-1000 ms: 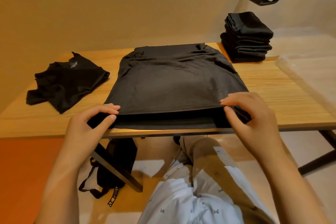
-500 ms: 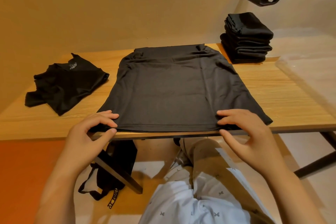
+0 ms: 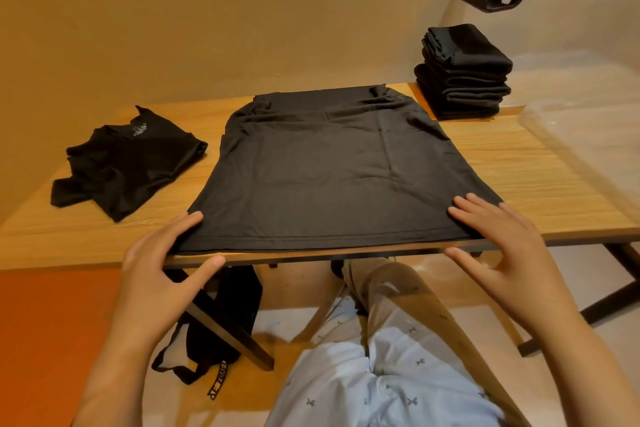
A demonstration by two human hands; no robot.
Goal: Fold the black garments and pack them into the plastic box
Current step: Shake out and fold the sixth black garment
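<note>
Both flat now: your left hand [image 3: 162, 274] and right hand [image 3: 498, 246] press straight fingers, gripping nothing, on the black garment's [image 3: 332, 177] near corners on the table [image 3: 536, 184].

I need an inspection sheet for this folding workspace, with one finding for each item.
Surface: wooden table, bare wood at right.
Job's things: spread garment lies flat, hem at the near edge; crumpled garment at left; folded stack far right by the plastic box, inside or beside cannot be told.
Clutter: black bag on the floor under the table.
Hands: left hand and right hand open, fingers straight on the spread garment's near corners.
Cables: nothing seen.
Surroundings: plain wall behind.
</note>
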